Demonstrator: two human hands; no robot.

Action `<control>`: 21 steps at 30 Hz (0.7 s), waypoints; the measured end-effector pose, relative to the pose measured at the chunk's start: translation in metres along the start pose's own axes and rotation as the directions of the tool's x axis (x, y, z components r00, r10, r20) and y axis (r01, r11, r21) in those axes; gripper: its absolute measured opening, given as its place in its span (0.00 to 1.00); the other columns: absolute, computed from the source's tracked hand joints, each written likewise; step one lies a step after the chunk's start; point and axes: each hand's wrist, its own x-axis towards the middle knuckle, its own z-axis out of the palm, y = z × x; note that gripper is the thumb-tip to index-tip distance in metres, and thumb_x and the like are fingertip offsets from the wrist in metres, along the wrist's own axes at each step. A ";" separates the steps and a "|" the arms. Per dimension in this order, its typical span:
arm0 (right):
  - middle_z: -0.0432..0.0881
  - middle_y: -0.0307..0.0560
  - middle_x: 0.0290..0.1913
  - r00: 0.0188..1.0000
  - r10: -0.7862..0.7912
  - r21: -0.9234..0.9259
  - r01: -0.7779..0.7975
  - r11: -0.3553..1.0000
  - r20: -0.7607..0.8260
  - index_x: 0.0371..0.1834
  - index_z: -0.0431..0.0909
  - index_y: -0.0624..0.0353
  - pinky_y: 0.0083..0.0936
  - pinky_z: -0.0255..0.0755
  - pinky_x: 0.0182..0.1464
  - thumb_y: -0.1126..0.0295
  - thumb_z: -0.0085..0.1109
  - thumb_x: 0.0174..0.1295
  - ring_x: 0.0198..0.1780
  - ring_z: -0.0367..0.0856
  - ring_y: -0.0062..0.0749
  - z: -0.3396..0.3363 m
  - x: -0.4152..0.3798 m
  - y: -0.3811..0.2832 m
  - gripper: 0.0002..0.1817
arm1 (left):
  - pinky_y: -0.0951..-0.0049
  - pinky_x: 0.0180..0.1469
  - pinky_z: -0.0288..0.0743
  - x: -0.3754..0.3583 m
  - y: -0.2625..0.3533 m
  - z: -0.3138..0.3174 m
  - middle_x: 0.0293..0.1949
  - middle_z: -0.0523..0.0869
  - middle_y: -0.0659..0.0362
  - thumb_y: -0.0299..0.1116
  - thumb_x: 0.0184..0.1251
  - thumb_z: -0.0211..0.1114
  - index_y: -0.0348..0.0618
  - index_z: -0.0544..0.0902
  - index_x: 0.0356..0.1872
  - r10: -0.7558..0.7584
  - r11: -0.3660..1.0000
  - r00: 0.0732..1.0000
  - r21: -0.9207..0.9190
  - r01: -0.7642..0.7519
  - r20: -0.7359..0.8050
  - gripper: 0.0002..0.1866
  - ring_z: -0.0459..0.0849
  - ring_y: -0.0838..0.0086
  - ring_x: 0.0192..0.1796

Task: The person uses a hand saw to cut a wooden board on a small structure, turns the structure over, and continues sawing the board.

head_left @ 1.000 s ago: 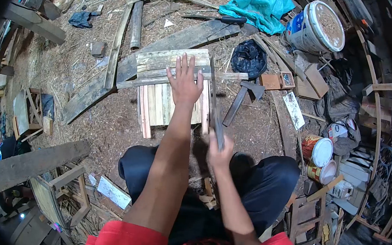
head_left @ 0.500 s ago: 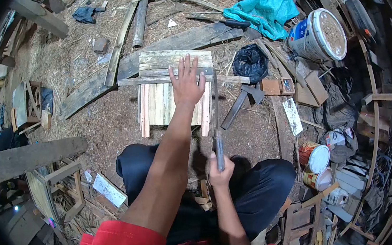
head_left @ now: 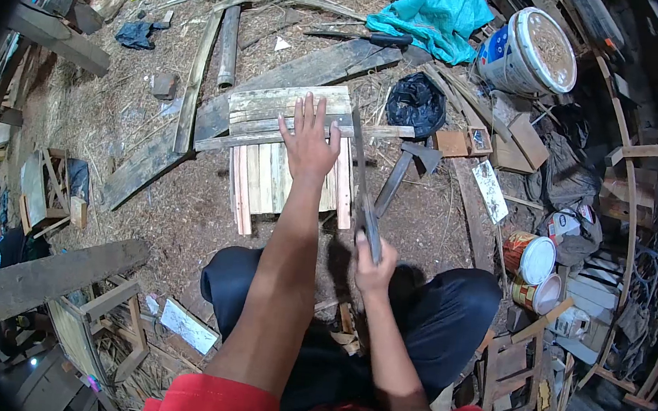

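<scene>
My left hand [head_left: 310, 141] lies flat with spread fingers on the wooden slats. Under it a narrow wooden strip [head_left: 227, 141] runs across a small slatted wooden piece [head_left: 267, 181], its right end sticking out past the edge. In my right hand [head_left: 375, 268] is the handle of a hand saw [head_left: 360, 165]. Its thin blade points away from me, along the right side of the slatted piece and against the strip. Just right of the blade a hatchet [head_left: 399, 174] rests on the ground, its handle end close to the saw.
A long dark plank [head_left: 149, 166] lies diagonally beneath the slatted piece. A black plastic bag [head_left: 416, 105] and a white bucket [head_left: 531, 52] are at the right, with a teal sheet [head_left: 429, 11] farther off. Paint cans [head_left: 536, 259] stand by my right knee. A thick beam [head_left: 57, 277] juts in at left.
My right hand and the saw have shifted slightly, with the handle a little to the right. My left hand stays flat on the slats. The whole view has moved a little.
</scene>
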 end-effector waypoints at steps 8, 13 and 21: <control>0.69 0.43 0.16 0.993 -0.111 -0.049 0.112 0.992 0.031 0.24 0.77 0.63 0.33 0.64 0.26 0.64 0.63 0.67 0.21 0.69 0.24 0.001 -0.003 -0.008 0.16 | 0.39 0.79 0.34 -0.003 -0.002 0.000 0.79 0.60 0.56 0.47 0.73 0.53 0.54 0.64 0.77 0.010 1.000 1.000 0.011 -0.010 0.007 0.32 0.53 0.61 0.82; 0.69 0.34 0.18 0.999 -0.036 -0.004 0.036 0.999 0.009 0.21 0.73 0.62 0.28 0.61 0.26 0.65 0.63 0.67 0.23 0.65 0.18 0.007 0.011 -0.009 0.18 | 0.39 0.79 0.34 -0.001 -0.002 0.002 0.79 0.60 0.56 0.47 0.73 0.53 0.54 0.64 0.77 0.010 1.000 1.000 0.013 -0.010 0.005 0.32 0.53 0.62 0.82; 0.69 0.34 0.16 0.999 -0.034 -0.013 0.034 0.999 0.020 0.18 0.71 0.59 0.25 0.61 0.25 0.66 0.63 0.66 0.21 0.67 0.18 -0.004 -0.014 0.006 0.19 | 0.39 0.79 0.35 -0.004 -0.002 0.000 0.79 0.61 0.56 0.47 0.73 0.53 0.53 0.65 0.76 0.017 1.000 1.000 0.024 -0.017 -0.005 0.31 0.53 0.62 0.81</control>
